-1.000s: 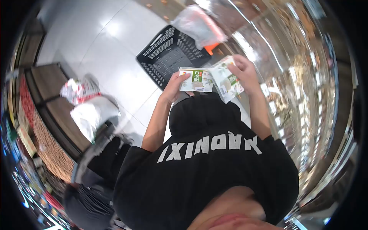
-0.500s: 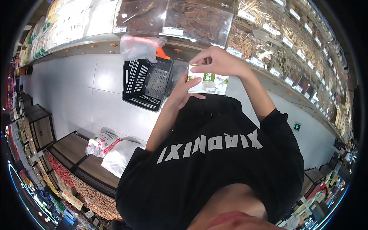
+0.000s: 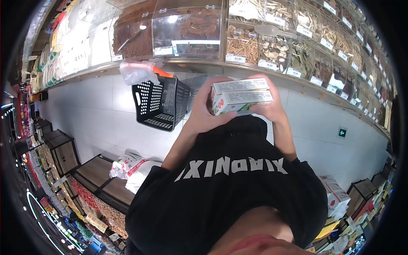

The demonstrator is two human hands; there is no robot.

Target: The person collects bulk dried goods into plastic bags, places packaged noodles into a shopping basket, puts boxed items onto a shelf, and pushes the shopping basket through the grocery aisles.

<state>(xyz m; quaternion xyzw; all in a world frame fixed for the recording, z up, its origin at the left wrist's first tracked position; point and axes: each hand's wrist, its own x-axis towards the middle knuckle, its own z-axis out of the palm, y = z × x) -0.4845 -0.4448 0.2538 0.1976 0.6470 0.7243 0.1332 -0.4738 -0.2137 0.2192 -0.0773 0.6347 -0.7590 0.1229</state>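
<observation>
Two white cartons with small print, a front carton (image 3: 248,97) and a back carton (image 3: 240,85), sit pressed side by side, narrow printed faces up. My left hand (image 3: 202,111) is closed round their left end, its thumb along the lower front edge. On the right end, my right hand (image 3: 274,106) grips them, fingers partly behind the cartons. Some green and red print shows on the cartons' front and left sides. Both hands hold them just above the black shirt (image 3: 229,187).
Left of my hands, a black perforated basket (image 3: 155,104) stands on the floor, near a clear bag (image 3: 138,73) with an orange part. Clear bins (image 3: 187,32) of dried goods line the shelf ahead. White bags (image 3: 127,165) lie at lower left; a green-arrow sign (image 3: 342,132) is at right.
The cartons have been turned from their printed front to their narrow sides. My right hand has moved from their top to their right end. The view has shifted, and a white box shows at lower right.
</observation>
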